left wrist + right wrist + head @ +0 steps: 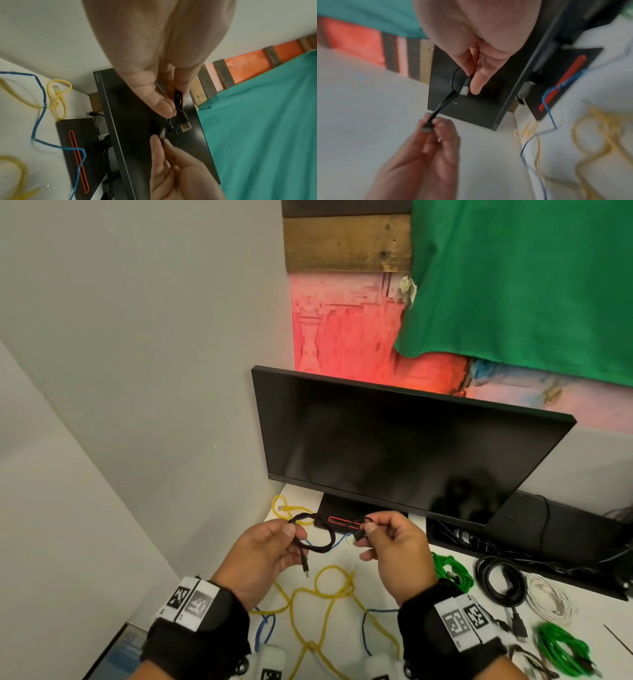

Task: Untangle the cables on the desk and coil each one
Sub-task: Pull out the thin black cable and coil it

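Observation:
I hold a short black cable (322,546) in the air in front of the monitor, above the desk. My left hand (294,530) pinches its looped strands (442,104) between thumb and fingers, and a small plug (306,569) dangles below that hand. My right hand (365,531) pinches the other end just behind the USB plug (464,88). The right wrist view shows the left hand (431,125) below, and the left wrist view shows the cable (179,102) at my left fingertips. A knotted yellow cable (330,587) and a blue cable (265,628) lie tangled on the white desk (383,583) under my hands.
A black monitor (394,446) stands right behind my hands, its base (342,520) marked with a red slot. Coiled cables lie at the right: green (448,571), black (503,580), white (548,599) and another green (561,648). A wall closes off the left side.

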{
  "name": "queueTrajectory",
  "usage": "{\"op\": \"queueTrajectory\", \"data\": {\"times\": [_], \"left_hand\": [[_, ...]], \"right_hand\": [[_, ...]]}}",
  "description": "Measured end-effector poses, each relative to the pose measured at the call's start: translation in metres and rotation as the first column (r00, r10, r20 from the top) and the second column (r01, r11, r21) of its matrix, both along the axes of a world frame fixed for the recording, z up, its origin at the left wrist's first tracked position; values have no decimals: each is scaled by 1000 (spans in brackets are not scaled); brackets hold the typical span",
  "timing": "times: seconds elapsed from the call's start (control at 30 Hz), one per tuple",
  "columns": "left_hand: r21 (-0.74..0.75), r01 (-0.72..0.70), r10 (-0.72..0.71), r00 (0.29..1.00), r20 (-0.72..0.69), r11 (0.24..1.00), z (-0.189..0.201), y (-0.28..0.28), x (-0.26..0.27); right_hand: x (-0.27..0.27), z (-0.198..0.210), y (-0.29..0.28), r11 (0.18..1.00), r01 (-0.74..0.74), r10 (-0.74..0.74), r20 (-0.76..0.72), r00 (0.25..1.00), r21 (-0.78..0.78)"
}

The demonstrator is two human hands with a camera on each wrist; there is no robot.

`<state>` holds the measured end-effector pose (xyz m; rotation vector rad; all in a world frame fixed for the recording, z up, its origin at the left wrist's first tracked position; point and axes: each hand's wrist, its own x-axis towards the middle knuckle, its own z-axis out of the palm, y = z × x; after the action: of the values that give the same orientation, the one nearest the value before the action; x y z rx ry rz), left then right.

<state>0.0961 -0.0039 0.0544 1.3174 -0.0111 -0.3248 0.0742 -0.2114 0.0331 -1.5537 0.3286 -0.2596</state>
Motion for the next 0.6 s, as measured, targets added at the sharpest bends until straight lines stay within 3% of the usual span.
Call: {"op": "queueTrajectory", "data": {"times": [0.1, 0.27, 0.47, 0.6], "left_hand": [[-26, 20, -20, 1000, -4, 999, -2, -12, -6], [-31, -49, 49, 999, 8, 998, -6, -25, -11], [50, 2, -5, 999, 49, 999, -9, -21, -10], [71, -66, 63, 997, 38, 995, -11, -22, -7]], "right_hand": [[1, -4, 8, 960, 26, 4, -108, 994, 277], [1, -3, 22, 798, -56, 197, -172, 965, 599], [4, 5, 17, 715, -108, 259, -118, 959, 691], [2, 7, 18, 693, -140, 342, -151, 928, 708]]}}
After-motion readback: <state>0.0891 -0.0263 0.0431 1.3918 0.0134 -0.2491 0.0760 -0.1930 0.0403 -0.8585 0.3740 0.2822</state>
